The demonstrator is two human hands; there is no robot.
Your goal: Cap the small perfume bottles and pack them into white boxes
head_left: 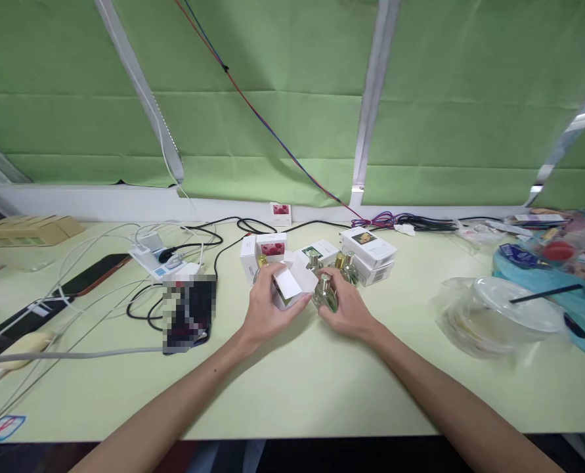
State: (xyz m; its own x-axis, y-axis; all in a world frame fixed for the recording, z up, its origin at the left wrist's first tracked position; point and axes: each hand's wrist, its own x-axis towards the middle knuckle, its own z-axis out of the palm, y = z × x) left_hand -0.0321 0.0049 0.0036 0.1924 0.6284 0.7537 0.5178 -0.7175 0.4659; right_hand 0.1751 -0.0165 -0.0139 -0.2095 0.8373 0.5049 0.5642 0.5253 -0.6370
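Observation:
My left hand [265, 305] is wrapped round a small white carton [288, 286], tilted, with its end flap folded out toward the right. In my right hand [347, 303] is a small clear glass perfume bottle [324, 295], its silvery neck upward, just beside the flap. Close behind my right hand stand more glass bottles [350, 268], one with a gold cap [340, 259]. Another gold top [261, 261] shows behind my left fingers. Around them sit a carton with a pink flower picture [272, 248], one with a green picture [322, 249] and stacked white cartons [373, 248].
Leftward lie a phone [194, 315], a white power strip [161, 261] and tangled cables. A bagged plastic bowl [513, 305] with a black straw-like stick stands right, near a blue bag [523, 263]. A small pink-pictured carton [281, 213] leans at the back ledge.

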